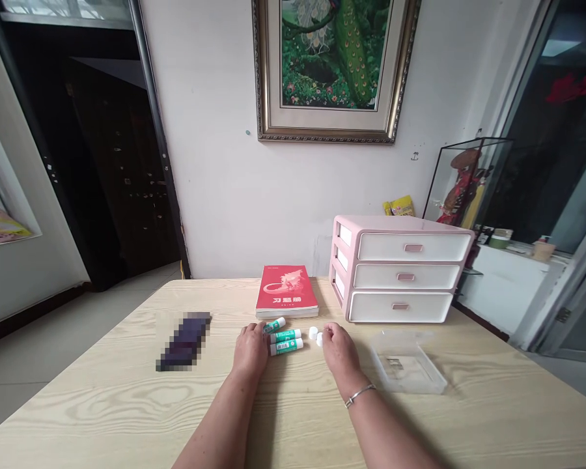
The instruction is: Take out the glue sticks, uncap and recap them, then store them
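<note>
"What's biggest here?"

"The bench (102, 417). At its back right stands a pink-and-white drawer unit (405, 251), all its drawers closed."

"Next down?"

"A clear box (427, 379) in front of the drawers, then a red book (287, 286), flat, to their left."

"And the hands?"

"The left hand (251, 348) is curled palm-down at the left end of the farthest tube (275, 325); I can't tell if it grips. The right hand (339, 348) is bunched, its fingertips hidden, so I can't say whether it pinches anything."

"Where are the tubes?"

"Three, green-labelled, between the hands and just in front of the book; the farthest lies angled."

"Any risk?"

"They look round, so a nudge from the left knuckles could set them rolling. The right wrist is near the box and might bump it."

"Smallest?"

"The white caps (313, 333), beside the right fingers. A careless brush could scatter them."
</note>
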### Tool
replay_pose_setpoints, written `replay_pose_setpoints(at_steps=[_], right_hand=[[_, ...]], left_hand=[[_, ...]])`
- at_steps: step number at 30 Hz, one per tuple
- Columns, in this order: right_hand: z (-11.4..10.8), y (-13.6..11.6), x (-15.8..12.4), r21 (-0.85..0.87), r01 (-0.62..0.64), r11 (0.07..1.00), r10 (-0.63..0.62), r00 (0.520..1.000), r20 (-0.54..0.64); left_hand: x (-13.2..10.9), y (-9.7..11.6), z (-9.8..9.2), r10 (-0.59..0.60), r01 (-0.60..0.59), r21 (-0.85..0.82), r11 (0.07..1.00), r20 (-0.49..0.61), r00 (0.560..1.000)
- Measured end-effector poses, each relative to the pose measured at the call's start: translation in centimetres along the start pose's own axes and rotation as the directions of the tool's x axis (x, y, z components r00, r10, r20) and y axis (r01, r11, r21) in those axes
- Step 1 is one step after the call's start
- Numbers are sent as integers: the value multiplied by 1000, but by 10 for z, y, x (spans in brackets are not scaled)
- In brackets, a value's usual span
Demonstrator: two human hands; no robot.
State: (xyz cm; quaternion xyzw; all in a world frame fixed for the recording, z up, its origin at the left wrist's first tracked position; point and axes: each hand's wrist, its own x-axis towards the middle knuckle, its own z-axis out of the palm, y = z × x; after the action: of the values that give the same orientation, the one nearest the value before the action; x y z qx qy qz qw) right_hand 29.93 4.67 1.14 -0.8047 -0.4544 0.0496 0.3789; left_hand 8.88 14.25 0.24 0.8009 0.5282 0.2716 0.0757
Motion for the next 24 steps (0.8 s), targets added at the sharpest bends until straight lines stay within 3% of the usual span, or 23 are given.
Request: replay_pose_setpoints(at_steps=[3,6,10,13,16,19,24], right_hand=[[-2,-1,0,120,54,991,-47,997,-66],[-2,-5,-3,325,140,935,-111,988,-107],[1,-11,-9,554,146,820,-156,987,-29],[3,-13,-9,649,86,756,-148,988,41],[3,-12,-5,659,33,752,-119,989,85],[4,-11,-2,591,55,805,-135,987,92],[8,-13,-5,457,117,882,-147,989,30]], left_hand=[[0,-2,-6,-9,6,-37,999,-59,998],[-3,1,-9,57,-76,-166,983,-116,992],[-15,19,-6,253,-292,-449,844,-147,956],[-22,34,-6,374,-367,-489,792,-86,923],[-28,44,-11,412,-376,-497,782,-40,910],[-32,50,-17,441,-386,-479,789,3,897],[-43,63,-18,461,-430,-253,867,79,884]])
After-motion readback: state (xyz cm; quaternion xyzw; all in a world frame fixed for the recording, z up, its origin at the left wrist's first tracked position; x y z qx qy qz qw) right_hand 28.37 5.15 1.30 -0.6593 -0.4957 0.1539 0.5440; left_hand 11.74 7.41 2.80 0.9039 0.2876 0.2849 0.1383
